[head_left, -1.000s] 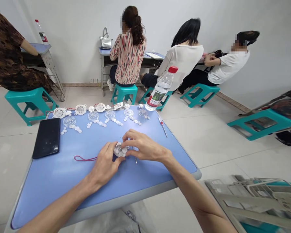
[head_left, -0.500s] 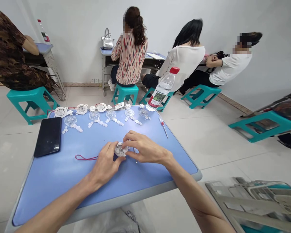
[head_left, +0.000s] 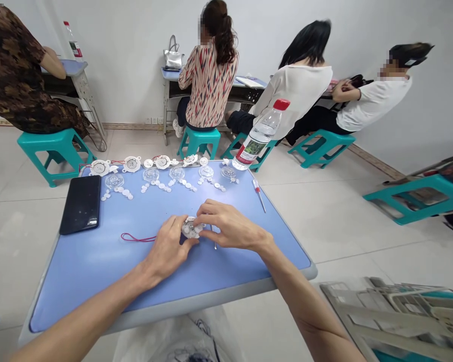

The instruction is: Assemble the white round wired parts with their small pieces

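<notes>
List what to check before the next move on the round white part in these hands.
Grip: the left hand and the right hand both have fingers on the round white part: ok.
Red cord: runs towards the left hand; whether it joins the part: cannot tell.
Thin metal pin: runs out from under the right hand: not ok.
Red-handled screwdriver: lies free on the blue table, beyond the right hand: ok.
Part's underside: hidden by the fingers: cannot tell.
</notes>
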The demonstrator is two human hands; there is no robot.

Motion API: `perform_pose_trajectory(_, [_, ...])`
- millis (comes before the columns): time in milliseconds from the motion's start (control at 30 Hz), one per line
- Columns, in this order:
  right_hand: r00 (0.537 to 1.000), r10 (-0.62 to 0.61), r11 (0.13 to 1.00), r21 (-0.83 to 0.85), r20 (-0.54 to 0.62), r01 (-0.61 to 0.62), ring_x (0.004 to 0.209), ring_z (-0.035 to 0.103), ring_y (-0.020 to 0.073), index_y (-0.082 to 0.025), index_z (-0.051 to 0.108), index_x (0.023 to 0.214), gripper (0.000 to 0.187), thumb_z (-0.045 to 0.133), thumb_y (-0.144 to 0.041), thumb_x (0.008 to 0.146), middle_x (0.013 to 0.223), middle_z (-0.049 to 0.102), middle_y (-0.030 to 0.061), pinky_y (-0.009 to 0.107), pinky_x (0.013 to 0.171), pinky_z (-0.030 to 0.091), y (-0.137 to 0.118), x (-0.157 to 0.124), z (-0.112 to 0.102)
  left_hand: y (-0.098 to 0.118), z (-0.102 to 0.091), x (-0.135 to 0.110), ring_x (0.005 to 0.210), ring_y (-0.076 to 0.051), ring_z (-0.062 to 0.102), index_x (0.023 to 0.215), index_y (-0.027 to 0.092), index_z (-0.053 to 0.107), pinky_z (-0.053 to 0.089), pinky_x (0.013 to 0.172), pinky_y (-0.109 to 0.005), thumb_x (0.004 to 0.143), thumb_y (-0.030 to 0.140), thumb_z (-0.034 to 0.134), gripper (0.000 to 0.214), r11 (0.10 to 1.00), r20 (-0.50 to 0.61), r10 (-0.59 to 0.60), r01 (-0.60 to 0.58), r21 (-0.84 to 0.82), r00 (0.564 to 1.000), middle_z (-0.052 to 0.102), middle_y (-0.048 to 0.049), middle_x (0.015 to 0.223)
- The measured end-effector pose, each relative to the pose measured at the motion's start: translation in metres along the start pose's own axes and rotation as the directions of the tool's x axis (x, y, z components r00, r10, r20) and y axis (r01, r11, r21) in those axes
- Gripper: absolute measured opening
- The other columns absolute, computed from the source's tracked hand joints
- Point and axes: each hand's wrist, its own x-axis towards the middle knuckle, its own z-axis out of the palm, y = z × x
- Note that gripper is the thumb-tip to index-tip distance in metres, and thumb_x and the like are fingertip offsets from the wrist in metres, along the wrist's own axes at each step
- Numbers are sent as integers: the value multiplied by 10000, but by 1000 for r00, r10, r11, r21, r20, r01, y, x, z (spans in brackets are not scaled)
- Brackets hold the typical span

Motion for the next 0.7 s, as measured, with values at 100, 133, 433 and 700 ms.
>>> perform_pose_trajectory(100, [1000, 15, 1000, 17, -5, -15, 874, 555, 204, -194, 678, 1004, 176, 598, -147, 855, 950, 642, 78, 325, 722, 480, -2, -1, 0, 0, 1, 0, 912, -219, 601, 1148, 198, 538, 501, 803, -357, 824, 195, 668, 349, 1000, -7, 7, -7, 15, 1000, 626, -52, 986])
perform_pose_trajectory(133, [1000, 18, 1000, 11, -9, -18, 871, 554, 205, -193, 676, 1004, 186, 600, -140, 843, 949, 642, 79, 327, 721, 481, -3, -1, 0, 0, 1, -1, 900, -218, 601, 1138, 198, 543, 500, 791, -353, 826, 197, 664, 335, 1000, -9, 8, -8, 17, 1000, 626, -50, 972])
perform_pose_trajectory(433, [998, -42, 998, -56, -56, 39, 892, 535, 234, -188, 655, 1001, 176, 569, -150, 852, 962, 646, 94, 373, 743, 492, -5, -5, 5, 2, 3, -1, 924, -239, 599, 1113, 188, 548, 501, 813, -379, 824, 180, 657, 309, 1000, 12, -19, 19, -10, 1000, 622, -68, 997])
perform_pose_trajectory(700, [998, -35, 998, -53, -52, 32, 891, 530, 237, -191, 645, 1015, 177, 557, -149, 867, 960, 636, 98, 384, 739, 498, -5, -6, 6, 1, 5, -2, 960, -249, 596, 1143, 185, 539, 498, 844, -392, 819, 178, 663, 347, 1000, 15, -17, 17, -15, 1000, 619, -76, 1028])
